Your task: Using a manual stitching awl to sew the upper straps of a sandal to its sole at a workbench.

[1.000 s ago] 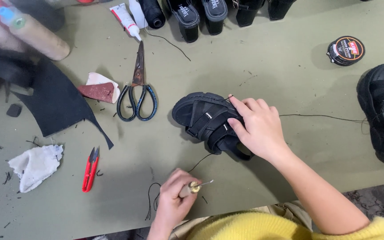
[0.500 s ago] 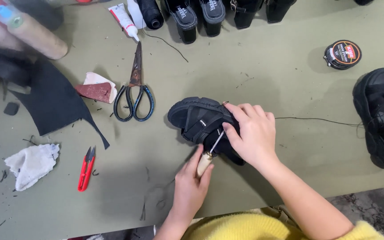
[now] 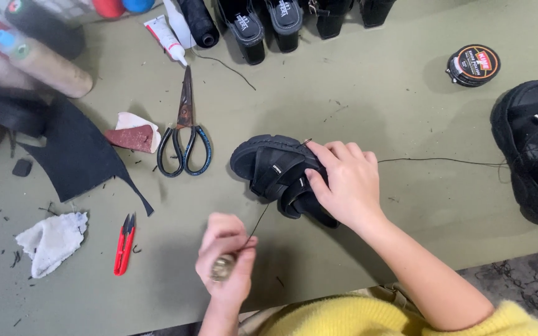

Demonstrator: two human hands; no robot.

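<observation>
My right hand [image 3: 347, 183] lies flat on the black sandal [image 3: 278, 174], fingers spread, pressing it to the table [image 3: 356, 93]. My left hand [image 3: 226, 261], nearer me than the sandal, is closed around an awl handle [image 3: 221, 267]; a dark thread [image 3: 258, 224] runs from it up to the sandal. A polish tin [image 3: 473, 65], lid on, sits far right of the sandal, contents hidden. Scissors [image 3: 184, 134] lie left of the sandal, red snips [image 3: 124, 244] and a white rag [image 3: 51, 242] farther left, nearer me.
</observation>
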